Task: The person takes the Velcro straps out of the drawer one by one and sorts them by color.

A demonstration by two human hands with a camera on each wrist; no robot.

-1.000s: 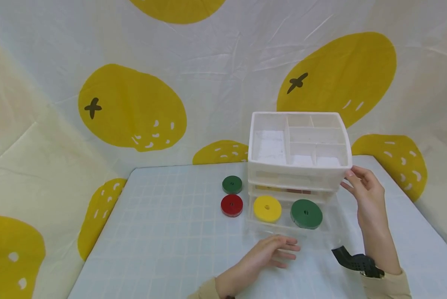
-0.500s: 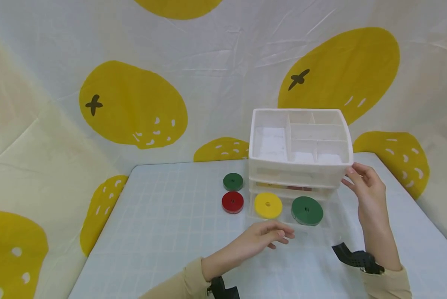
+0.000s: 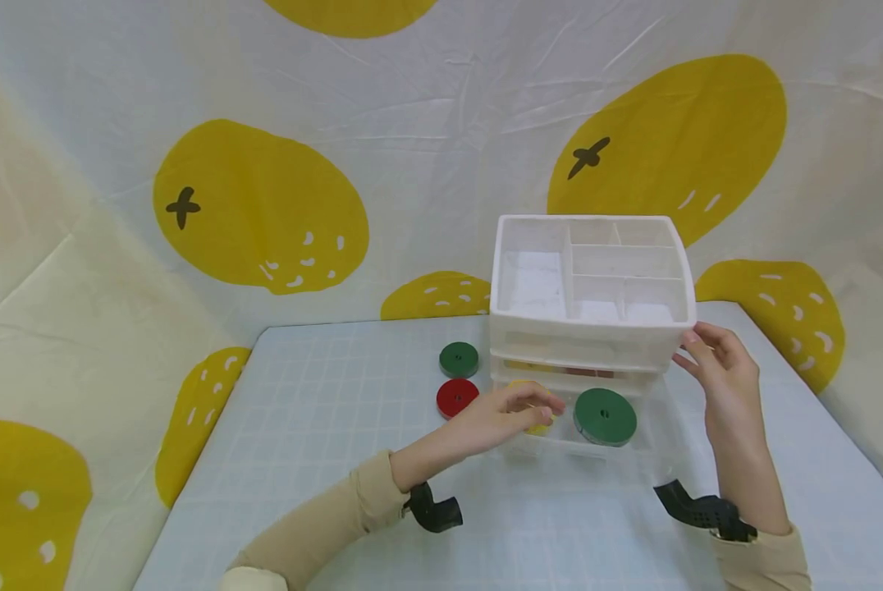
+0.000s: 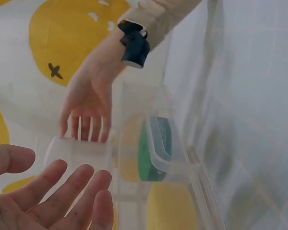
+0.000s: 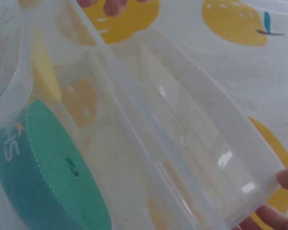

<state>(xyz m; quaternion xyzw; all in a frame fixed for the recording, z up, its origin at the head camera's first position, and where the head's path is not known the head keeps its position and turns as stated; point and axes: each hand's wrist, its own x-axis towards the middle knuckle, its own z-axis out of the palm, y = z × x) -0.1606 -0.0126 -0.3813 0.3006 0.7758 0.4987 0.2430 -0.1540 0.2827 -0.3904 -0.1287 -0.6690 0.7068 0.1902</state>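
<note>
A white drawer unit (image 3: 592, 336) stands at the back right, its clear bottom drawer (image 3: 582, 448) pulled out. Inside that drawer lie a large green tape roll (image 3: 606, 416) and a yellow tape roll (image 4: 172, 206). My left hand (image 3: 496, 416) hovers over the yellow roll, hiding most of it in the head view; its fingers are spread and hold nothing in the left wrist view. With thumb and fingers, my right hand (image 3: 729, 382) grips the unit's front right corner.
Left of the unit, a small green roll (image 3: 459, 359) and a red roll (image 3: 456, 397) lie on the checked tabletop (image 3: 323, 410). The unit's top tray (image 3: 533, 283) has several compartments. A patterned cloth (image 3: 427, 164) hangs behind.
My left hand has moved up and forward from in front of the drawer to above the yellow roll. My right hand stays at the unit's corner.
</note>
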